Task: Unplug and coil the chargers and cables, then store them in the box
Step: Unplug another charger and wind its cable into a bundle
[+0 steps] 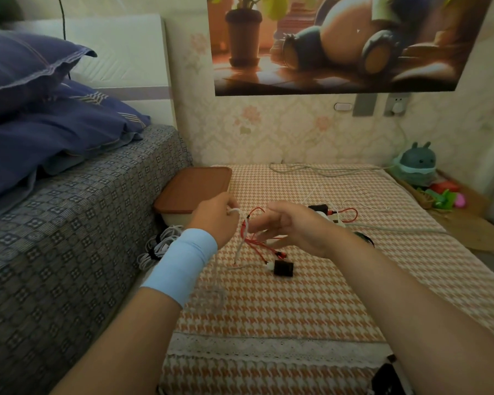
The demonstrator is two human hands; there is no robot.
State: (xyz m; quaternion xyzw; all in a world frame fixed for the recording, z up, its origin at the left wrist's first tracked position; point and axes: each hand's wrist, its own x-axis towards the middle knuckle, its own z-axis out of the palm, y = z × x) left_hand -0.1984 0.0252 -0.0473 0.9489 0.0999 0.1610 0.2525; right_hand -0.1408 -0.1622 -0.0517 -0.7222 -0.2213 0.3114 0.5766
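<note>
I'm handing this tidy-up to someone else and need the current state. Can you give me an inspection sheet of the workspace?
Surface: houndstooth tablecloth, lace band near front.
Job's things: box, lid on, left rear; black charger lying loose; power strip, partly hidden.
Clutter: plush toy and small toys at right edge.
Hands: left hand grips white cable; right hand at red cable, grip unclear.
Cables: coiled white bundles near box; grey cable across rear.
Surroundings: bed left; poster and socket on wall.

The brown-lidded plastic box (193, 188) sits left of the grip and behind it — the white power strip (332, 218) lies right, the black square charger (283, 268) just before it.
</note>
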